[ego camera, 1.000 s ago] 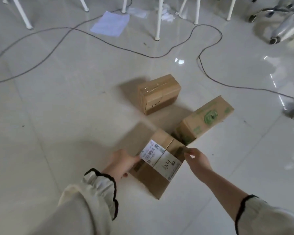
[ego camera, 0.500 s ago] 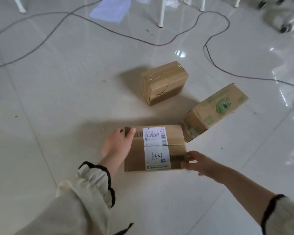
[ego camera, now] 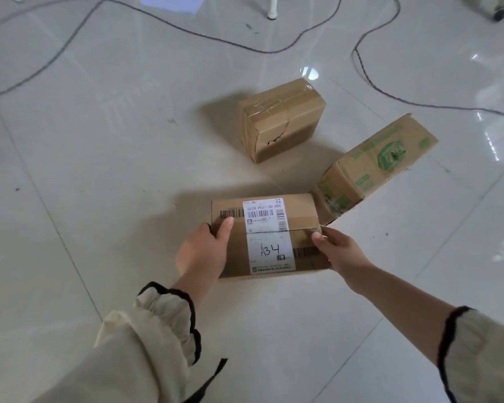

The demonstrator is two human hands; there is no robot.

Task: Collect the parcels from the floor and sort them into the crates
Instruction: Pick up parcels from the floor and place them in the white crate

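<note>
A flat cardboard parcel (ego camera: 269, 210) with a white shipping label marked "A34" is held between my hands, label up. My left hand (ego camera: 202, 251) grips its left edge with the thumb on top. My right hand (ego camera: 339, 253) grips its right edge, thumb on the top face. Behind it a taped brown parcel (ego camera: 281, 119) with a torn side lies on the floor. A longer parcel with green print (ego camera: 373, 167) lies at the right, its near end close to the held parcel's far right corner. No crate is in view.
Dark cables (ego camera: 361, 71) snake across the glossy white tile floor at the back and right. A white furniture leg (ego camera: 272, 8) stands at the top centre, a sheet of paper (ego camera: 172, 2) lies at the top, and a chair castor (ego camera: 499, 13) shows at the top right.
The labelled parcel has turned from a tilted diagonal pose to square with the label facing me. Both hands have shifted to its left and right edges, thumbs now on top.
</note>
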